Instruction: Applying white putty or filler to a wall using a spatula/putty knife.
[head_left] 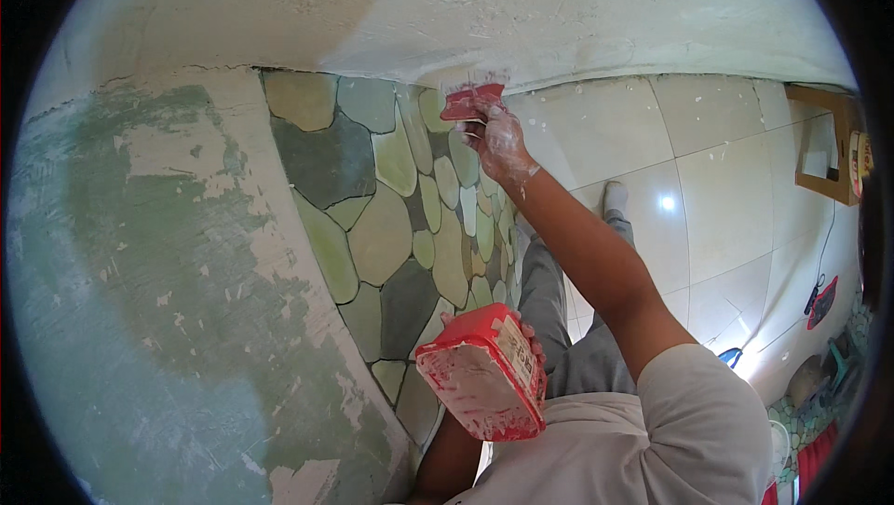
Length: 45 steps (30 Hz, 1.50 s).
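Note:
My right hand (503, 142), smeared with white filler, is closed on a red putty spreader (472, 102). The spreader's blade meets the pale wall (559, 11) low down, just above the floor line, and white paste shows around it. Against my body, my left hand (534, 342) grips a red plastic tub (484, 323) from behind; only some of its fingers show at the rim and side. White filler (480, 379) coats the tub's open face, which is tilted toward the view.
Green paint peels from the wall (186, 253) on the left. A stone-patterned surface (382, 235) lies between it and my legs. Pale floor tiles (717, 188) stretch right. An open cardboard box (843, 179), a red-and-black item (822, 303) and a cable (825, 249) are along the right side.

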{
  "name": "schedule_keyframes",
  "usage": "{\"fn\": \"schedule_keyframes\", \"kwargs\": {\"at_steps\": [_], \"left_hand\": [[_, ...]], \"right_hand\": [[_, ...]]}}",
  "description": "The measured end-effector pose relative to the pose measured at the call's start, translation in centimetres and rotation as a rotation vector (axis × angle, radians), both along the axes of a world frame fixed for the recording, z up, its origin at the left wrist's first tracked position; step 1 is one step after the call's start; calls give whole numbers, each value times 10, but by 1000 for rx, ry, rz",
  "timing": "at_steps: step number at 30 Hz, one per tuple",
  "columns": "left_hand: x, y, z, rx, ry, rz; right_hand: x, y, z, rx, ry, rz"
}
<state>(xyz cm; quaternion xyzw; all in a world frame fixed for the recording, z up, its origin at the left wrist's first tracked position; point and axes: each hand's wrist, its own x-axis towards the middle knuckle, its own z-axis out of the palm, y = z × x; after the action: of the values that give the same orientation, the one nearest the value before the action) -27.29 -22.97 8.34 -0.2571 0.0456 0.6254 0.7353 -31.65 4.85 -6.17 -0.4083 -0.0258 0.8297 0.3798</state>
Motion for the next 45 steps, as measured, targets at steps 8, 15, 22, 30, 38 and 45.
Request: {"fn": "schedule_keyframes", "kwargs": {"at_steps": [8, 15, 22, 30, 38, 45], "left_hand": [[19, 11, 30, -16, -38, -25], [51, 20, 140, 16, 202, -22], [116, 17, 270, 243, 272, 40], [248, 30, 363, 312, 375, -179], [445, 77, 404, 542, 501, -368], [661, 92, 427, 626, 573, -505]], "right_hand": [[3, 53, 17, 118, 54, 66], [142, -37, 188, 172, -36, 86], [352, -143, 356, 280, -292, 176], [550, -199, 592, 633, -388, -111], [726, -237, 665, 704, -308, -386], [933, -282, 708, 729, -391, -518]]}}
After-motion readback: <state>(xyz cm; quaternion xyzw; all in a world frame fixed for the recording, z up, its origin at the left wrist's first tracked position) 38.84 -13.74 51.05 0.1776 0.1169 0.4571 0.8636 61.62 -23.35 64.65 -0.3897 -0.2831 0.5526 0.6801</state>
